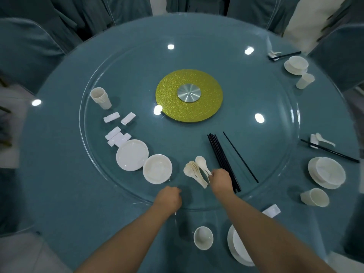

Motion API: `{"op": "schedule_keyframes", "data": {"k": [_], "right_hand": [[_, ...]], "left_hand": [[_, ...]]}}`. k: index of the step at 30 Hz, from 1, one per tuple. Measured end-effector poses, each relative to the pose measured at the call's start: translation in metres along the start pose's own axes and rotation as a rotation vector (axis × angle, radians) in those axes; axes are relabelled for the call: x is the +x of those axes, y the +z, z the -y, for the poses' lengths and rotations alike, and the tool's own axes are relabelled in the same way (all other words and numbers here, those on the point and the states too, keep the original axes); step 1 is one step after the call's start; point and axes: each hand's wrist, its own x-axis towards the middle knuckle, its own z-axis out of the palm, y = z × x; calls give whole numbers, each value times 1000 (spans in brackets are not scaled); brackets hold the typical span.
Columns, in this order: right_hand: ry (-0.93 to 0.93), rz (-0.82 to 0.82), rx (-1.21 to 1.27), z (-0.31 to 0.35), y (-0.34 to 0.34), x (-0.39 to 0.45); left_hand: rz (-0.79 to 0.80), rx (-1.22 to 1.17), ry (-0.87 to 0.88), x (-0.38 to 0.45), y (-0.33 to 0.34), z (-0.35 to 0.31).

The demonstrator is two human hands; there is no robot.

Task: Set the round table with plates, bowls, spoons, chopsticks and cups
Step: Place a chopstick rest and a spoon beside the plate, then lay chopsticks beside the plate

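On the glass turntable lie a fan of white spoons, a bundle of black chopsticks, one loose chopstick, stacked plates, stacked bowls, stacked cups and several white rests. My right hand pinches the handle of the topmost spoon. My left hand rests curled on the turntable's near edge, holding nothing I can see. Close to me stand a cup, a plate with bowl and a rest.
Two laid places sit on the right: a plate with bowl, a cup, chopsticks; farther back a bowl and a cup. A gold disc marks the centre. Covered chairs ring the table.
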Motion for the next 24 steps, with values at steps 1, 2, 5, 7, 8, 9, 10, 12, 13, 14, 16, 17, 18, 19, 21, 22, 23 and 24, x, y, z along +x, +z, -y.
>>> {"op": "schedule_keyframes", "data": {"k": [1,2,5,7,8,9,10,12,13,14,16,17,18,19,21,22,23,24], "right_hand": [[4,-8,31,-2,-3,-4],[5,-11,52,-4,-7,-8],[-3,-12,59,-18,-22,-20],[-5,-32,44,-33,-33,-30],[-1,-48,34,-42,-39,-35],[6,-64,33,-52,-44,-40],[14,-77,40,-63,-48,-44],[38,-105,48,-89,-55,-53],[62,-121,52,-104,-59,-57],[90,-134,59,-120,-62,-61],[131,-141,62,-150,-65,-66],[163,-138,73,-168,-66,-68],[188,-139,89,-184,-66,-70],[207,-143,107,-196,-66,-71],[241,-150,120,-222,-67,-74],[253,-144,111,-233,-66,-75],[269,-136,103,-243,-66,-76],[291,-128,103,-253,-65,-77]], "left_hand": [[-2,-39,-10,-1,-3,-3],[-12,-78,-17,-2,-6,-8],[-40,-155,-10,-3,-13,-28],[-49,-189,17,-4,-15,-49],[-48,-204,35,-5,-16,-61],[-48,-214,52,-6,-15,-72],[-47,-218,66,-6,-14,-82],[-49,-232,89,-6,-9,-103],[-51,-241,96,-6,-6,-113],[-52,-244,103,-5,-4,-123],[-64,-232,122,-4,1,-135],[-67,-220,138,-1,5,-144],[-62,-223,143,0,8,-151],[-55,-239,142,2,10,-153],[-42,-247,139,7,18,-166],[-40,-246,131,8,20,-171],[-43,-250,122,11,23,-176],[-38,-262,110,13,27,-181]]}}
